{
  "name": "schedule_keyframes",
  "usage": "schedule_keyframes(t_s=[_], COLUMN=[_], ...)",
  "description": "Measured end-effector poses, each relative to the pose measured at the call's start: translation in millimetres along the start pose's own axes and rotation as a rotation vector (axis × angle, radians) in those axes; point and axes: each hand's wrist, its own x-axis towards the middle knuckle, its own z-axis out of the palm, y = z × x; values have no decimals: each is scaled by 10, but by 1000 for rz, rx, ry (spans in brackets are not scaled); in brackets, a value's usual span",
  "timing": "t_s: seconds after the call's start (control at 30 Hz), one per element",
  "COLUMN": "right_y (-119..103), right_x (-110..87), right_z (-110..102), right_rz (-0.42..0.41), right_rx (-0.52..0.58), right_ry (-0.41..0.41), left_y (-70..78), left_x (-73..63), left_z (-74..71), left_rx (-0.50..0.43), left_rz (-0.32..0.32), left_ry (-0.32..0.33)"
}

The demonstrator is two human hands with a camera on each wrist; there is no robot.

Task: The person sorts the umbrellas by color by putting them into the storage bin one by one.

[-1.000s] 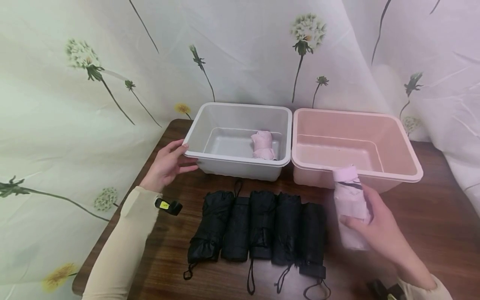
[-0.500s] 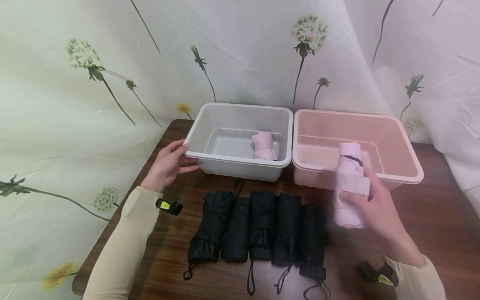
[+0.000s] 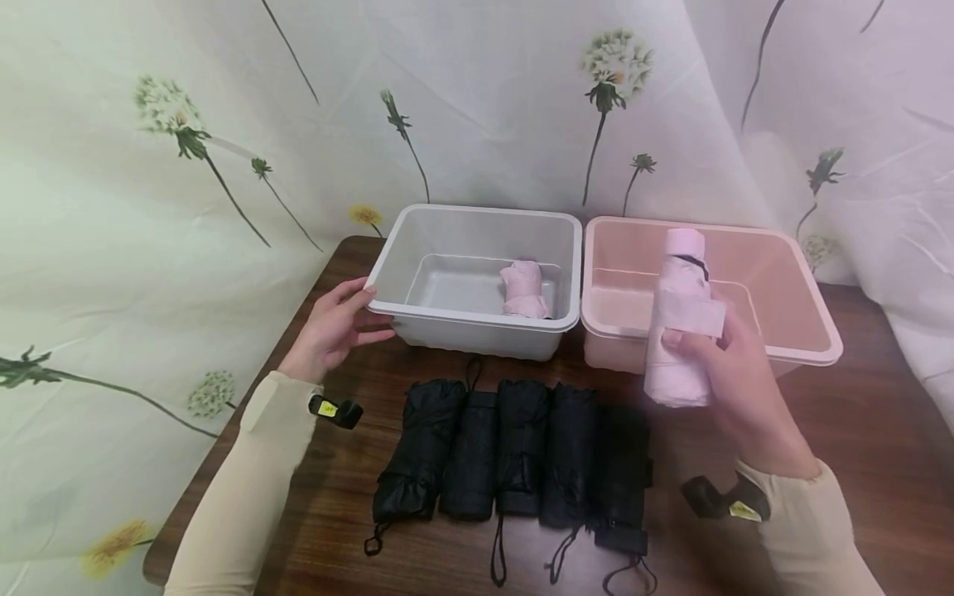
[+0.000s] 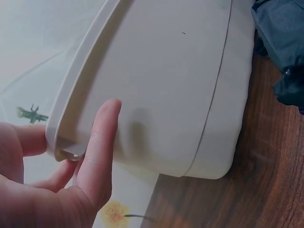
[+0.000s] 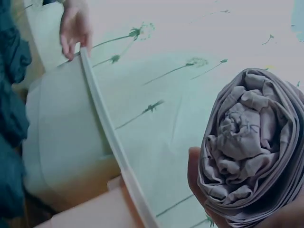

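Observation:
My right hand (image 3: 738, 372) grips a folded pink umbrella (image 3: 681, 331), held upright in front of and partly over the pink bin (image 3: 801, 352). Its rolled end (image 5: 242, 130) faces the right wrist camera. My left hand (image 3: 331, 327) holds the front left corner of the grey bin (image 3: 477, 319), thumb at the rim and other fingers below it; the left wrist view shows one finger (image 4: 102, 142) along the bin's outer wall. Inside the grey bin lies another folded pink umbrella (image 3: 525, 290). The held umbrella hides part of the pink bin's inside.
Several folded black umbrellas (image 3: 519, 447) lie side by side on the dark wooden table (image 3: 335, 513), in front of the bins, with wrist loops towards the near edge. Behind the bins hangs a white cloth (image 3: 492, 99) printed with dandelions. The bins stand close together.
My right hand has lifted the pink umbrella up and away from the table's near side, so its upper part now overlaps the pink bin. The left hand and grey bin have stayed put.

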Motion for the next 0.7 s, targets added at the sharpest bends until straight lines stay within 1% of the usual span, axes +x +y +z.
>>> schedule_keyframes(t_s=[0.17, 0.27, 0.37, 0.47, 0.53, 0.7], right_y=[-78, -123, -165, -198, -213, -220], right_x=[107, 167, 225, 289, 333, 462], right_z=[119, 180, 242, 303, 342, 448], right_rz=[3, 24, 75, 124, 150, 182], right_rx=[67, 100, 120, 141, 165, 251], right_ry=[-25, -35, -21, -24, -37, -75], left_y=[1, 7, 10, 11, 12, 15], left_x=[-1, -4, -7, -8, -9, 0], left_z=[-10, -11, -7, -4, -2, -2], left_rx=[12, 9, 12, 18, 23, 20], left_rz=[-1, -2, -1, 1, 2, 2], left_ry=[-8, -7, -5, -4, -3, -6])
